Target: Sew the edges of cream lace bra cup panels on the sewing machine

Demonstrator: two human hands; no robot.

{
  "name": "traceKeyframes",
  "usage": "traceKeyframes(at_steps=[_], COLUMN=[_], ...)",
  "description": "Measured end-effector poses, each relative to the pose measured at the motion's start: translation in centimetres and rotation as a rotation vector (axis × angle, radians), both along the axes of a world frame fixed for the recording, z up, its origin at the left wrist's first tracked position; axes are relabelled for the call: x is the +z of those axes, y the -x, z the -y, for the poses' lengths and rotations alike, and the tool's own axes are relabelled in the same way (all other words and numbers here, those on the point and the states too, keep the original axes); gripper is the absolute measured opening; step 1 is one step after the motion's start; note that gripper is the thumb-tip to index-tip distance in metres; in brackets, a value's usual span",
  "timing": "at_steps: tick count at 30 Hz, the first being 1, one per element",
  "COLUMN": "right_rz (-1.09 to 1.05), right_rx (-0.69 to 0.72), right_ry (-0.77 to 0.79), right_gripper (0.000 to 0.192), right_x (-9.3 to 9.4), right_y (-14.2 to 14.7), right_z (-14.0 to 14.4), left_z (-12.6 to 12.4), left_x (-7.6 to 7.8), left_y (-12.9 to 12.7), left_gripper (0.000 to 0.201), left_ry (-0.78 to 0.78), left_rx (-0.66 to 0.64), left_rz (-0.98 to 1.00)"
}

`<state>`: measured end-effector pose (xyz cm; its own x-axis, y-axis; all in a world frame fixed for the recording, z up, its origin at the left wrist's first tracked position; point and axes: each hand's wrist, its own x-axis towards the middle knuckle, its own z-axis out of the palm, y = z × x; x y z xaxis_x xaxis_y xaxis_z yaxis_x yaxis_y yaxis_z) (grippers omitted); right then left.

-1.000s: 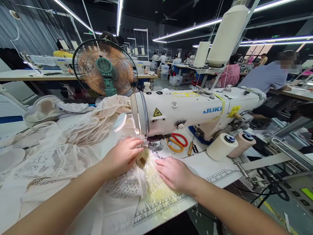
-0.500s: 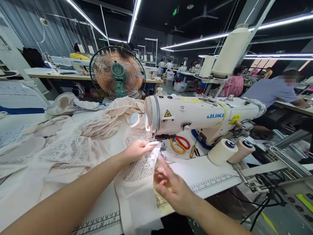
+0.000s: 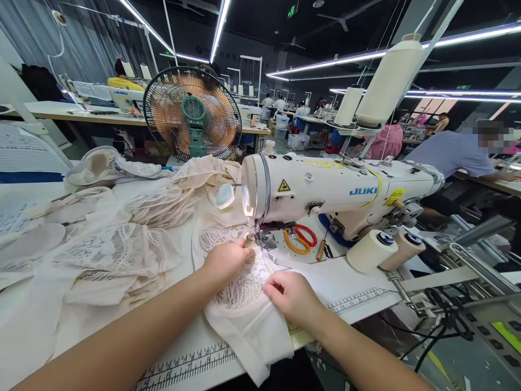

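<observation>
My left hand is closed on the cream lace fabric, thumb and fingers pinching it just in front of the needle area of the white JUKI sewing machine. Lower and to the right, my right hand pinches the same fabric by its right edge. The piece lies partly under the machine's head, and its plain lower part hangs over the table's front edge. Whether the presser foot is down on it I cannot tell.
More lace pieces lie heaped on the left. Scissors with red and yellow handles, a wooden-handled tool and thread cones are on the right. A large fan stands behind the table; a person sits beyond.
My left hand has lowered the raised fabric edge flat by the needle. My right hand, apart and with spread fingers before, has closed on the fabric's right edge.
</observation>
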<state>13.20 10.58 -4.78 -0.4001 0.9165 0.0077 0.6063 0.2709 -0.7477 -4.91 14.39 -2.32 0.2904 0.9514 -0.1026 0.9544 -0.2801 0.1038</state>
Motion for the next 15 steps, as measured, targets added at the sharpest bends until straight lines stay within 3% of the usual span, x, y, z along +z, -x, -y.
traceKeyframes(at_steps=[15], right_rz=[0.161], right_rx=[0.048], right_ry=[-0.038], right_gripper=[0.020], right_x=[0.3], right_y=[-0.2], right_z=[-1.8], left_z=[-1.6], left_x=[-0.2], left_y=[-0.9], left_gripper=[0.039], left_ry=[0.024], left_rx=[0.020], left_rz=[-0.037])
